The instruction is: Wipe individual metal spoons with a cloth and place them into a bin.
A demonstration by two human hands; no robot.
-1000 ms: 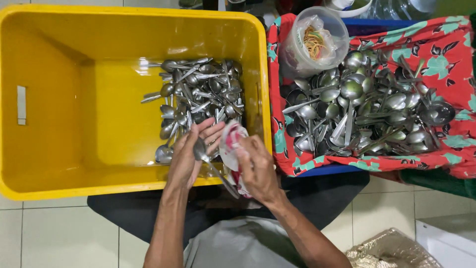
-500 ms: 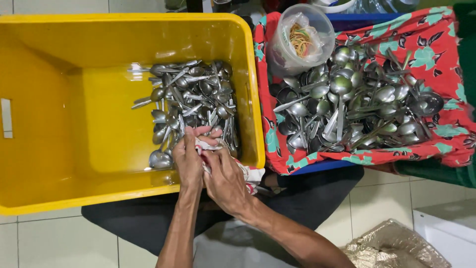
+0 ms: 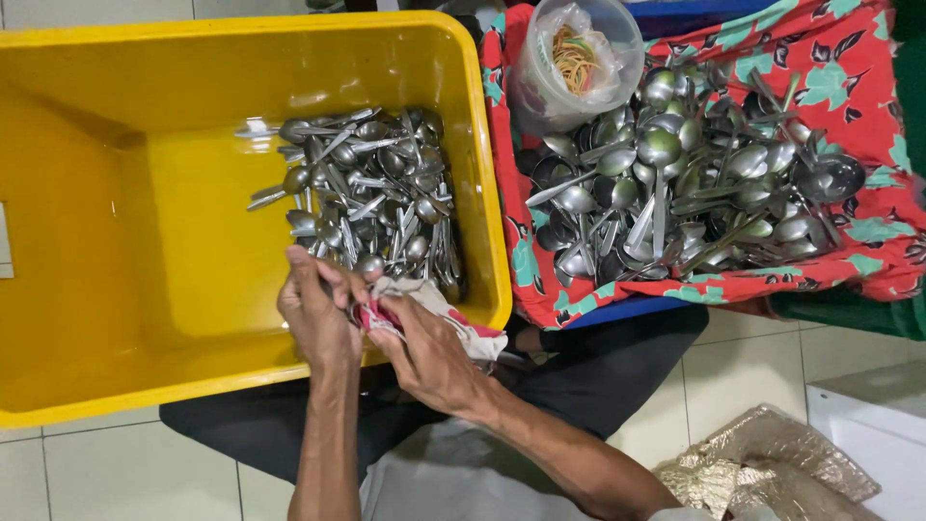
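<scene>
Hands [image 3: 376, 333] around crumpled cloth [image 3: 434, 309]

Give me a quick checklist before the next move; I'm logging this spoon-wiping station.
1. Cloth held in both hands: ok; left hand and right hand grip it.
2. Spoon inside the cloth: cannot tell, hidden.
3. Yellow tub has room: ok, its spoon pile fills one corner.
4. Unsorted spoons on the red floral cloth: ok, many there.
5. Clear tub of rubber bands upright: ok.
</scene>
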